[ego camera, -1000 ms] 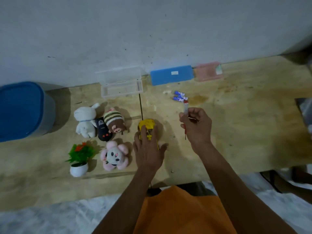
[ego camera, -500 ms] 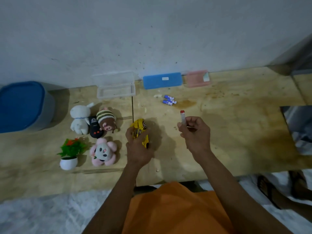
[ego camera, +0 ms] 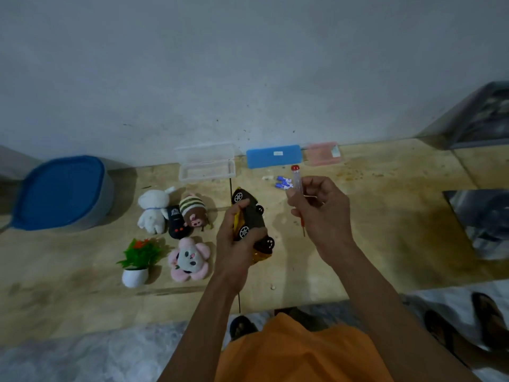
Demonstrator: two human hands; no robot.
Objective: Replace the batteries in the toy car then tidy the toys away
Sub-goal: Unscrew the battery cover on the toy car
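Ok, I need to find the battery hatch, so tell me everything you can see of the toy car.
The toy car is yellow-bodied, apparently plastic, with a dark underside and four black wheels with white hubs. It is turned over, underside facing the camera, lifted off the wooden table and gripped by the left hand, whose fingers wrap its left side and thumb lies near the rear. No hatch outline or screw can be made out.

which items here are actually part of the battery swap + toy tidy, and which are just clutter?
In the job:
toy car, underside up, held in left hand
screwdriver in right hand
batteries
plush toys
blue-lidded bin, probably for the toys

Lying about:
clear case
blue case
pink case
potted plant
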